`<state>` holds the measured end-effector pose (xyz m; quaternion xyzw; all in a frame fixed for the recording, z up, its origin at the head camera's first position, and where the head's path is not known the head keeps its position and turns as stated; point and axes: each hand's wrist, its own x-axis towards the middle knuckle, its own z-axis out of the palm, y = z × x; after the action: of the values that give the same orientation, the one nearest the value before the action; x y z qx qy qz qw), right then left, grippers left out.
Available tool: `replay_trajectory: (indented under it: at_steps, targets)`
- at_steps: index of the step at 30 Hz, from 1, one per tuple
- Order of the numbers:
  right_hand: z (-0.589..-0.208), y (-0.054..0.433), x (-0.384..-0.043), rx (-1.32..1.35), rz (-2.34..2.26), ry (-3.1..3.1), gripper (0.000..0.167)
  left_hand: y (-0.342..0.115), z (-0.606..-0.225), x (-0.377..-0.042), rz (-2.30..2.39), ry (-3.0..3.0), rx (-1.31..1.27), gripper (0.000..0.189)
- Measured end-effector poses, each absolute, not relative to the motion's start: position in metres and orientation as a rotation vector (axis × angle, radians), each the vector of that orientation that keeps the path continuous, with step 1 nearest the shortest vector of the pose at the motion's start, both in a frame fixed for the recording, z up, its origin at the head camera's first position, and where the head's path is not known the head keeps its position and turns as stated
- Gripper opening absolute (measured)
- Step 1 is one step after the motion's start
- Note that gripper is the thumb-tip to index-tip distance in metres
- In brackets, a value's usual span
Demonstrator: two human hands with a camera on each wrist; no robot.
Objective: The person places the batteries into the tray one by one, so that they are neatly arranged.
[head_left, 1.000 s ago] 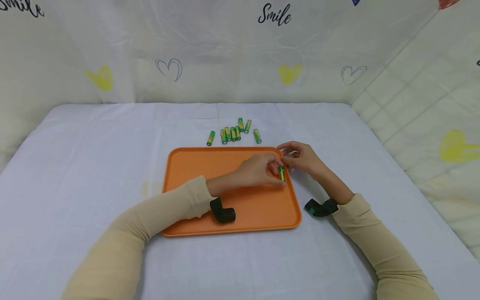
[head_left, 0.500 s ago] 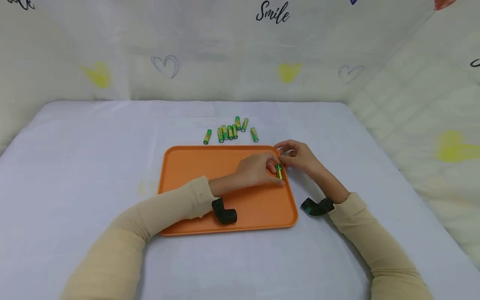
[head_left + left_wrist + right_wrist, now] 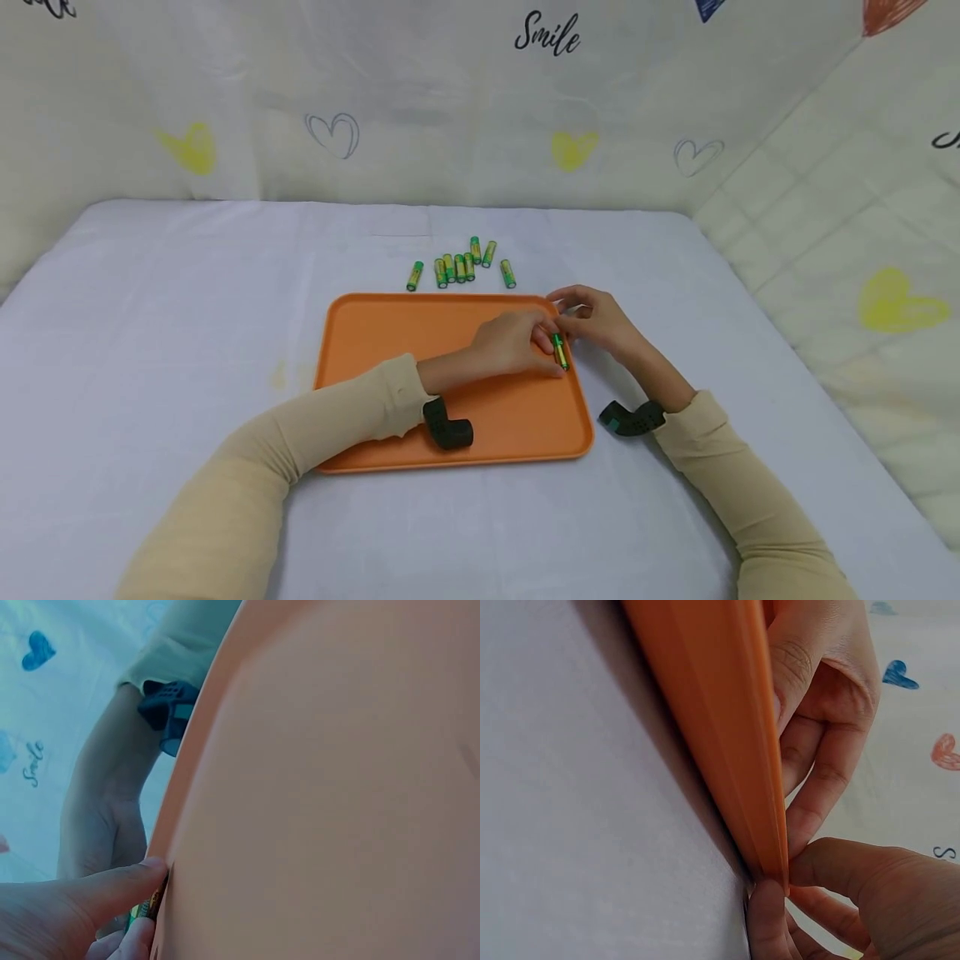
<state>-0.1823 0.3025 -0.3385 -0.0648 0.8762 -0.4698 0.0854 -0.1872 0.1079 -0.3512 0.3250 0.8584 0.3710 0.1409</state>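
My left hand point(image 3: 513, 343) reaches across the orange tray point(image 3: 450, 312) to its right rim. Between its thumb and fingers it pinches a green and yellow battery point(image 3: 559, 352), which lies lengthwise along the inside of that rim. The left wrist view shows the thumb against the rim and part of the battery point(image 3: 154, 902) below it. At the tray's far right corner, my right hand point(image 3: 600, 321) grips the rim. In the right wrist view its fingertips sit on either side of the tray edge point(image 3: 727, 750), and the battery is hidden behind that edge.
Several more green batteries point(image 3: 460, 267) lie loosely grouped on the white tablecloth point(image 3: 187, 333) beyond the tray. One battery point(image 3: 415, 276) lies apart on the left, another point(image 3: 507, 273) on the right. A patterned sheet point(image 3: 450, 100) hangs behind the table.
Both hands keep nearly the same places on the tray. The pinched battery now slants slightly, its near end turned to the right. The head view has shifted a little.
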Motion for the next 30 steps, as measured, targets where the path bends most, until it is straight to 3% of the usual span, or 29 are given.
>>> replay_trajectory:
  at_steps: [30]
  targets:
    - [-0.337,0.302,-0.180,-0.185,-1.391,2.607,0.040,0.089,-0.344,-0.201,1.233,2.177,1.120,0.047]
